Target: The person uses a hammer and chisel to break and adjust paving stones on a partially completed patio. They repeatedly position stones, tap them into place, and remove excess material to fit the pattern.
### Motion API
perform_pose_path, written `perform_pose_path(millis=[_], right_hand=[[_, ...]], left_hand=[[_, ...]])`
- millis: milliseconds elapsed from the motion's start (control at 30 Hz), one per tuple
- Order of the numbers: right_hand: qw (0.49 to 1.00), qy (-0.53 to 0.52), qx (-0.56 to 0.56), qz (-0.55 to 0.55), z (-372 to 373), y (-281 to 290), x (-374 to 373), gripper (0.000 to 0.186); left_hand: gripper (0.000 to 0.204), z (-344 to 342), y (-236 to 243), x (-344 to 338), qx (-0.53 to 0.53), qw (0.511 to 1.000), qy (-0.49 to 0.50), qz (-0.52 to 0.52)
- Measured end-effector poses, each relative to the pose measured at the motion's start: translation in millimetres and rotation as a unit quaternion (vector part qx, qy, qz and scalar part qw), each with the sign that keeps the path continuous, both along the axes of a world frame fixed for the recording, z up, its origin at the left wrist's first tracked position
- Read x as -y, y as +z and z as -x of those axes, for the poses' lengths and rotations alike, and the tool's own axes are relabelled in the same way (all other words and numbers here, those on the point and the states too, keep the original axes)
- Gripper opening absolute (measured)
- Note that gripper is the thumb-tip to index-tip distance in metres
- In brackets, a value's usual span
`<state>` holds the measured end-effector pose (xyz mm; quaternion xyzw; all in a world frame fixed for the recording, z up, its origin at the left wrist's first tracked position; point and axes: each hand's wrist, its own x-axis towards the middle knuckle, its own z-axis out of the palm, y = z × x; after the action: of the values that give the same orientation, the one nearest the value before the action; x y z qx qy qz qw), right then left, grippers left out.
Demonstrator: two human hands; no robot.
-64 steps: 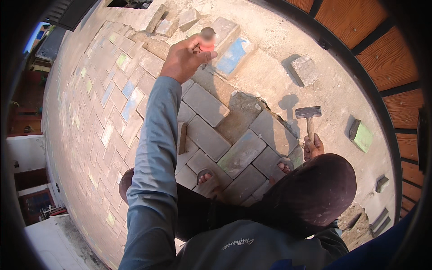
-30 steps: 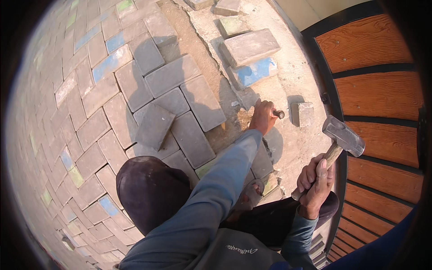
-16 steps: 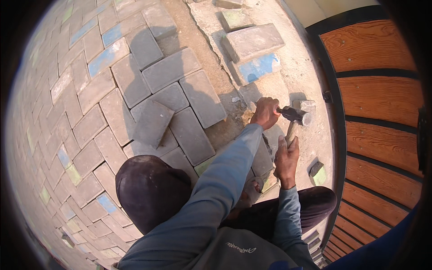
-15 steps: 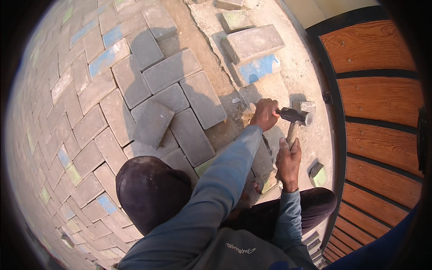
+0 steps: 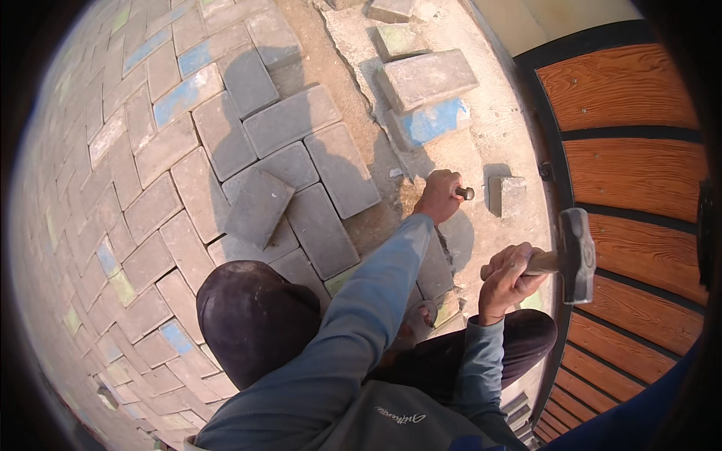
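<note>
My left hand [image 5: 438,197] is closed round a metal chisel [image 5: 468,194]; only its round struck end shows past my fist. The rest of the chisel is hidden by the hand, low by the broken edge of the concrete strip. In my right hand [image 5: 510,283] is a club hammer [image 5: 577,255], gripped by its wooden handle. Its heavy steel head is raised to the right, apart from the chisel, in front of the gate. Just right of the chisel lies a small piece of paving block [image 5: 508,196].
Grey paving blocks [image 5: 154,209] cover the left side, with a loose half block [image 5: 259,208] lying tilted on them. Several blocks, one a whole grey paver [image 5: 427,79], lie on the concrete strip ahead. A wood-panelled gate [image 5: 632,169] with a black frame stands close on the right.
The hammer head has swung away from the chisel's end, rightward and up, with my right hand turning. My left hand has stayed nearly in place, still round the chisel.
</note>
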<state>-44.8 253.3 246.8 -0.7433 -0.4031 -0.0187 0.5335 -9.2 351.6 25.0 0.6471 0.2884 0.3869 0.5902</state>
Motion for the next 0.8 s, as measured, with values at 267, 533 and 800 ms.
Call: perform_pose_path(millis=[267,533,800], right_hand=[[0.972,0.015,-0.22,0.08,-39.3,16.2,79.5,0.019],[0.924,-0.074,0.174,-0.333,2.5,122.5,-38.0,0.037],[0.951,0.046,-0.292,0.095,-40.9,-50.9,92.2,0.02]], left_hand=[[0.018,3.4,-0.8,1.3,0.013,0.998,0.037,-0.053],[0.02,-1.9,0.3,1.9,0.008,0.999,0.041,-0.023],[0.021,6.2,-0.5,-2.3,-0.002,1.0,-0.003,-0.007]])
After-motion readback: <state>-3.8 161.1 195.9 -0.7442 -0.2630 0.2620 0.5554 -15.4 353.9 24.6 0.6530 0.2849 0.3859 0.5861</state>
